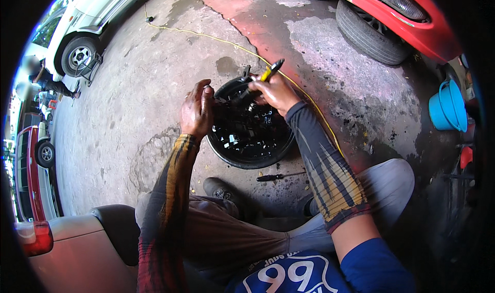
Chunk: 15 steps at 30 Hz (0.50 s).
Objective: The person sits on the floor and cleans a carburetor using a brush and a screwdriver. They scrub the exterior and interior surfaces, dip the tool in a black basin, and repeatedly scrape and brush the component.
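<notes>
Pinching a yellow-and-black tool (266, 75) at the black basin's (251, 165) one o'clock: right grip (278, 93). Left grip (196, 110), ten o'clock: hold cannot be told. Tool presumably light, stiff, oil-slick; grasp mid-handle.

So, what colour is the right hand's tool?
The tool is yellow and black, best seen in head view.

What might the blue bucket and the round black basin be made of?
Blue bucket: probably plastic, smooth and lightly glossy, judging by its even colour. Round black basin: plastic or metal; its dark, wet-looking sheen leaves that open.
</notes>
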{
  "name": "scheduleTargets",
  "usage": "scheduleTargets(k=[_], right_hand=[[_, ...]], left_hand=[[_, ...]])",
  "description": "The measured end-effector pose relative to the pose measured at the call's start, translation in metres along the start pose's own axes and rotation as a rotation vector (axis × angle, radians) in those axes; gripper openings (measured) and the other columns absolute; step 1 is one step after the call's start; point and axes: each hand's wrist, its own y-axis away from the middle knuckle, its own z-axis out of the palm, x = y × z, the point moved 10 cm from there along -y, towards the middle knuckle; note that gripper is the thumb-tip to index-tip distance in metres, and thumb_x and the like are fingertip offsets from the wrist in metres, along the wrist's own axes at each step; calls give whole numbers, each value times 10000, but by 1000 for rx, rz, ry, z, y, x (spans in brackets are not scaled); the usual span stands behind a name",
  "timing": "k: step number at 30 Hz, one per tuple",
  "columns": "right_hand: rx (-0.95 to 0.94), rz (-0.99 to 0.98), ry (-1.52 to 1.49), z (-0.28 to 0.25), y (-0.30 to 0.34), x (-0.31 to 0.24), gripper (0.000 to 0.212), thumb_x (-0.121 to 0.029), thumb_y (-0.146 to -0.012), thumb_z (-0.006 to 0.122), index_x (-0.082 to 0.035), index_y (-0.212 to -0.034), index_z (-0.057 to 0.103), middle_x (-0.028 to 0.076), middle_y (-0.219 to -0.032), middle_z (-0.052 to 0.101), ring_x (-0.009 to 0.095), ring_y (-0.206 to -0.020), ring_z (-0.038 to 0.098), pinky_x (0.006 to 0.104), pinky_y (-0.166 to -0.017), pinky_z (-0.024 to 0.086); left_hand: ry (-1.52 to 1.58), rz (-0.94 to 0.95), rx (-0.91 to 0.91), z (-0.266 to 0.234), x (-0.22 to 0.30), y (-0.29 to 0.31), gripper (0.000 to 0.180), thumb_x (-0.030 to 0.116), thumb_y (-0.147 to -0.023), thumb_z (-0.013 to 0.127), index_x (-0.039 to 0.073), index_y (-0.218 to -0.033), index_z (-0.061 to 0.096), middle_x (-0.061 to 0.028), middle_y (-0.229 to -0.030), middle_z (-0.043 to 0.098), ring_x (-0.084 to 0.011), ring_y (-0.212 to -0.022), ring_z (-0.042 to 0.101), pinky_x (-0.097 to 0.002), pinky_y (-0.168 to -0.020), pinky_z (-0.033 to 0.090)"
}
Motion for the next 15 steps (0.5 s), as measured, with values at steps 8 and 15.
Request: scheduleTargets(k=[8,15], right_hand=[[124,-168,189,34,-7,-33,254,-208,-886,745,5,-767,673,20,-688,647,127,-643,574,351,-642,481],[65,-211,9,38,3,-29,114,-120,-910,728,-48,-863,652,6,-799,654,93,-742,591,284,-719,479]], left_hand=[[-91,91,21,-4,21,3,498,455,-1091,354,89,-1318,603,-194,-1117,713,-412,-1094,638,-504,-953,490],[-58,107,7,-3,23,4,438,385,-1092,387,70,-1316,596,-210,-1123,710,-434,-1080,641,-511,-943,492]])
